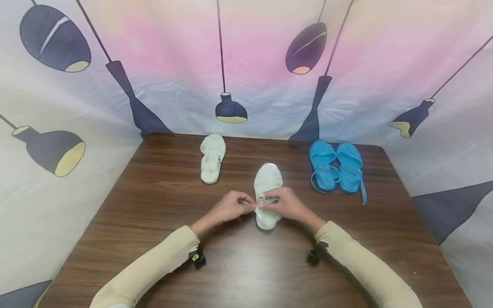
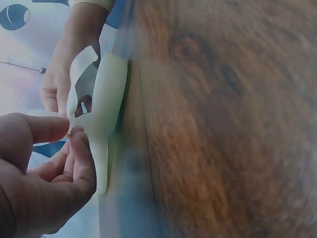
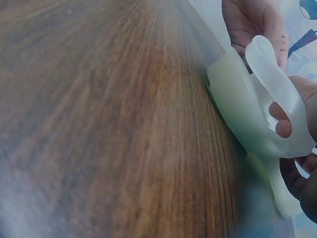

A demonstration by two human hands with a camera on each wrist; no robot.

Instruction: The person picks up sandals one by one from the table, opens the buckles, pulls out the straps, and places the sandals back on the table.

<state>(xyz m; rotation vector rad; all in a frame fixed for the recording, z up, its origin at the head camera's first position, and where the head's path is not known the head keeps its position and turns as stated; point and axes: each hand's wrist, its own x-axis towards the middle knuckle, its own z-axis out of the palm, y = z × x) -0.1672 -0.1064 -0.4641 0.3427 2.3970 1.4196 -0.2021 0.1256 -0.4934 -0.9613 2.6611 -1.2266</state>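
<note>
A white sandal (image 1: 268, 176) lies on the table between both hands, its toe pointing away from me. At its left side my left hand (image 1: 234, 206) pinches the strap end between thumb and forefinger. From the right, my right hand (image 1: 288, 204) reaches over the sandal and grips the ankle strap beside a small metal buckle (image 1: 260, 200). The left wrist view shows the left thumb and fingertips meeting at the strap, next to the raised heel part (image 2: 111, 89). In the right wrist view the strap (image 3: 277, 94) arches above the sole; fingers partly hide the buckle area.
Another white sandal (image 1: 213, 156) stands farther back on the left. A pair of blue sandals (image 1: 323, 154) with loose straps lies at the back right. The brown wooden table (image 1: 173, 179) meets a curtain (image 1: 173, 55) printed with lamps at its back edge.
</note>
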